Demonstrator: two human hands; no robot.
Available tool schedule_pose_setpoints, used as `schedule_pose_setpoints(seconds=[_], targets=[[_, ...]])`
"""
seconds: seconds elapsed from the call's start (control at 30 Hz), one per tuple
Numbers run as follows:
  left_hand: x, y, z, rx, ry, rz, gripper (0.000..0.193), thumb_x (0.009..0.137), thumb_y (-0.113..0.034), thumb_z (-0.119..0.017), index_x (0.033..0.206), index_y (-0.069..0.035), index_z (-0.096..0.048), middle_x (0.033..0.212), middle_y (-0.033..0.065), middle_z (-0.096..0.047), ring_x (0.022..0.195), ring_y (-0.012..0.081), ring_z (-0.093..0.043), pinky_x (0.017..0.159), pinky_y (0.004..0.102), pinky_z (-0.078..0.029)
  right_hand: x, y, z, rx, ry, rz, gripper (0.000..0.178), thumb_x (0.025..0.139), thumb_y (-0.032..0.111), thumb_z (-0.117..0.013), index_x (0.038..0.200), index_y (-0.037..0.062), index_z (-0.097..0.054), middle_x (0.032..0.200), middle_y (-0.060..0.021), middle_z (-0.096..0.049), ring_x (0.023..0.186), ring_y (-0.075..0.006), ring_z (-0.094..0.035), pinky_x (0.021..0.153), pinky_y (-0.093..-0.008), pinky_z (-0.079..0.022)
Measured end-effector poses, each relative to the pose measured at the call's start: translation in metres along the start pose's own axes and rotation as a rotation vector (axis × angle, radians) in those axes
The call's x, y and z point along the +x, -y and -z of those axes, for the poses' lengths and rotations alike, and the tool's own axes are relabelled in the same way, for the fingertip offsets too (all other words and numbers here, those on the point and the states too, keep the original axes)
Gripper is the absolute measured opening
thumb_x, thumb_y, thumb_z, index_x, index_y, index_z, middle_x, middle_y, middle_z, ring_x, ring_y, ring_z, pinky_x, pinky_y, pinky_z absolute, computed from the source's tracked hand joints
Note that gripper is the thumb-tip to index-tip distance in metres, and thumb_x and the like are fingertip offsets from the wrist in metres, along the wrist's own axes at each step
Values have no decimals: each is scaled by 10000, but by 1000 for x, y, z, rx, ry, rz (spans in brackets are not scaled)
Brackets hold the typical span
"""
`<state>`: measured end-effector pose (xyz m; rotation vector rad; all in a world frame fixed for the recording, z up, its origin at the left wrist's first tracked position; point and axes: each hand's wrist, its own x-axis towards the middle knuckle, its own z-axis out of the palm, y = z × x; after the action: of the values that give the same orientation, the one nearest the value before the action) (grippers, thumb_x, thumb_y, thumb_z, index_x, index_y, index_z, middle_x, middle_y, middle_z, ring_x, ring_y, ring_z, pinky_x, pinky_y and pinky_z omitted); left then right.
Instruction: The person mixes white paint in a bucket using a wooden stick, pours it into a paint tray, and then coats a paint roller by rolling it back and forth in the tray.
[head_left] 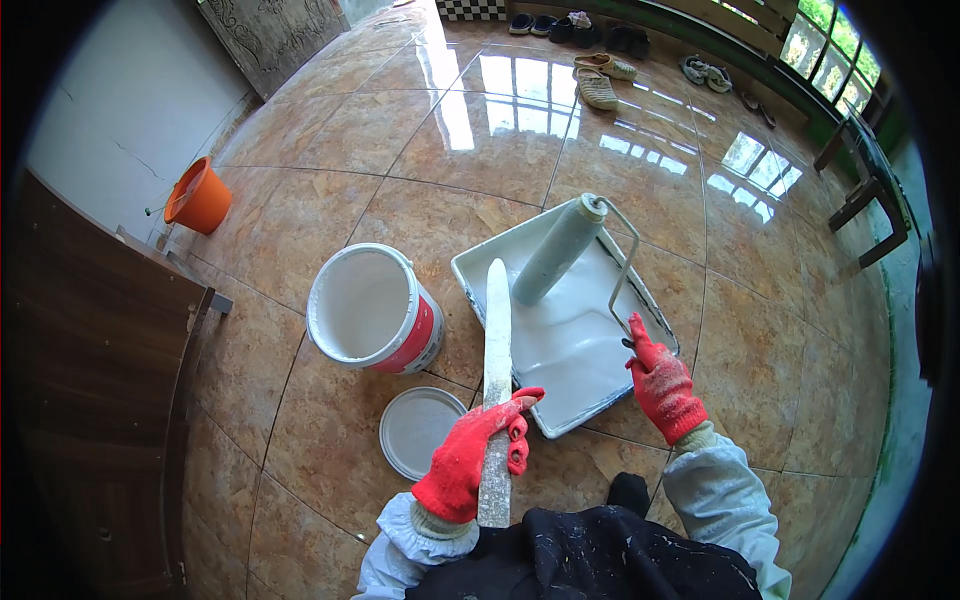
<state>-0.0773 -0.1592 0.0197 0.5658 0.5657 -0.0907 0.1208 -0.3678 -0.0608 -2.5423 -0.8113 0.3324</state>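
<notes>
My left hand point(468, 455), in a red glove, is closed around a long flat stirring stick point(498, 330) smeared with white paint. Its upper end points away from me, over the near left side of the paint tray point(468, 262). White paint point(580, 365) covers the tray's floor. My right hand point(660, 382), also red-gloved, grips a paint roller point(562, 250) by its handle, which the fingers mostly hide. The roller's wet sleeve rests in the tray, tilted to the upper right. Left of the tray stands an open white paint bucket point(425, 335), its round lid point(420, 432) lying nearer me.
Brown tiles point(330, 430) make up the floor. A dark wooden cabinet point(90, 390) stands at the left, with an orange bucket point(199, 196) beyond it. Clogs point(597, 90) and other shoes lie at the far side. A dark stool point(870, 185) is at the right.
</notes>
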Motion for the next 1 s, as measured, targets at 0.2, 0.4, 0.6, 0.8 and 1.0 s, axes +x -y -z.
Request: schedule_pose_setpoints(seconds=[0.2, 0.4, 0.6, 0.8, 1.0], targets=[[7, 3, 5, 36, 28, -22, 431, 965, -219, -486, 1290, 63, -474, 777, 0, -510, 616, 88, -496, 556, 224, -412, -32, -9, 0, 207, -12, -40, 703, 849, -12, -525, 1475, 195, -281, 1058, -196, -632, 990, -303, -628, 862, -354, -472], [16, 5, 1, 29, 37, 27, 435, 960, -221, -500, 1291, 57, -460, 781, -1, -508, 619, 84, -491, 553, 221, -418, -66, -19, 2, 378, -22, -71, 660, 860, 35, -556, 1458, 186, -322, 1078, -232, -619, 940, -300, -627, 841, -347, -473], [17, 9, 0, 33, -13, 28, 398, 960, -198, -509, 1284, 32, -481, 783, 0, -509, 614, 70, -496, 528, 208, -417, -86, -1, 13, 659, 288, -656, 662, 879, 60, -531, 1459, 302, -324, 747, -33, -578, 595, -106, -515, 558, -285, -477], [19, 13, -2, 57, 1, 15, 384, 954, -206, -528, 1259, 29, -510, 783, -2, -510, 624, 68, -509, 528, 209, -423, -110, -18, 21, 628, 329, -689, 650, 890, 102, -531, 1451, 350, -319, 673, -8, -531, 536, -94, -477, 478, -270, -451], [25, 15, 10, 27, 8, 18, 421, 969, -210, -488, 1299, 50, -459, 767, -12, -515, 599, 80, -481, 525, 216, -391, -119, -14, 51, 573, 471, -738, 631, 891, 141, -532, 1457, 319, -317, 710, -25, -564, 567, -111, -511, 512, -282, -477]])
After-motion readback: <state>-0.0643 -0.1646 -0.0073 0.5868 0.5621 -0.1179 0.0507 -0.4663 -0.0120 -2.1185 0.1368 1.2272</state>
